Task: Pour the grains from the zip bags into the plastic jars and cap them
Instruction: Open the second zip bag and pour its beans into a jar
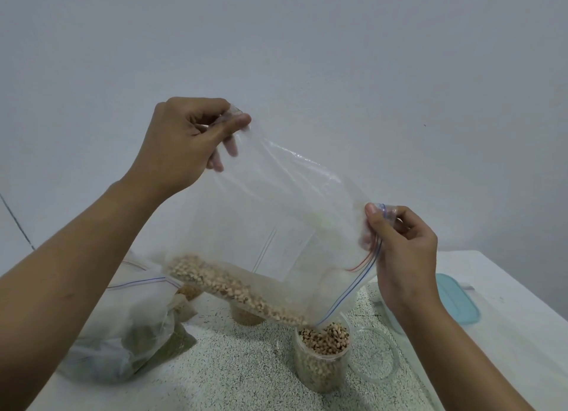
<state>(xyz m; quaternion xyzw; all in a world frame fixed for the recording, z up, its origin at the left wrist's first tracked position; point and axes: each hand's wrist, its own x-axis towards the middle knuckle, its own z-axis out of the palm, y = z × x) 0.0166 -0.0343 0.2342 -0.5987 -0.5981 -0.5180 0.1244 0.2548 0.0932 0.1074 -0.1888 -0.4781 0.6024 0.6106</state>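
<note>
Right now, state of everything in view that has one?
zip bag, open, tilted, mouth corner over the jar
black-eyed peas, heaped along bag's low edge
plastic jar, uncapped, upright, nearly full
clear round lid, off, flat beside jar
left hand, pinches bag's raised bottom corner
right hand, pinches bag's zip corner
rear jar, upright, mostly hidden behind bag
spare zip bags, lying at left

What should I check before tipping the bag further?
1. Mouth of clear zip bag over clear plastic jar: ok.
2. Left hand pinches raised bottom corner: ok.
3. Right hand pinches zip-end corner: ok.
4. Jar headroom: not ok, beige beans heaped at rim.
5. Bag emptied: not ok, beans lie along its low edge.
6. Clear round lid beside jar: ok.
</note>
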